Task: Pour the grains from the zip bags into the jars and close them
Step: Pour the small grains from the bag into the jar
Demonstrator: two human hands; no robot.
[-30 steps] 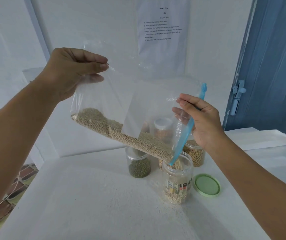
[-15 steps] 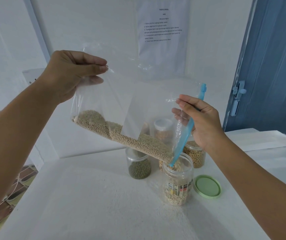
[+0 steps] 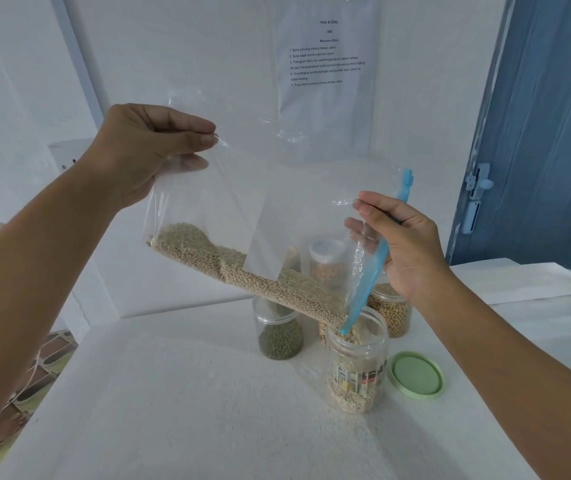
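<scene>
Little has shifted since a moment ago: I see my left hand (image 3: 145,150) still pinching the zip bag's (image 3: 242,209) raised bottom corner. Pale grains (image 3: 242,271) slide along the tilted bag toward its blue zip mouth, pinched by my right hand (image 3: 405,244), over the open jar (image 3: 356,368); the green lid (image 3: 415,375) lies just right.

Glossy clear plastic bag (image 3: 208,188), clear plastic jar (image 3: 356,368), matt white table (image 3: 173,410)

clear plastic zip bag (image 3: 228,202): transparent, blue zip strip
grains (image 3: 242,271): pale beige
lid at 4 o'clock (image 3: 415,374): light green
jar at 11 o'clock of open jar (image 3: 279,332): dark green contents
door (image 3: 554,133): blue
table (image 3: 173,410): white
</scene>
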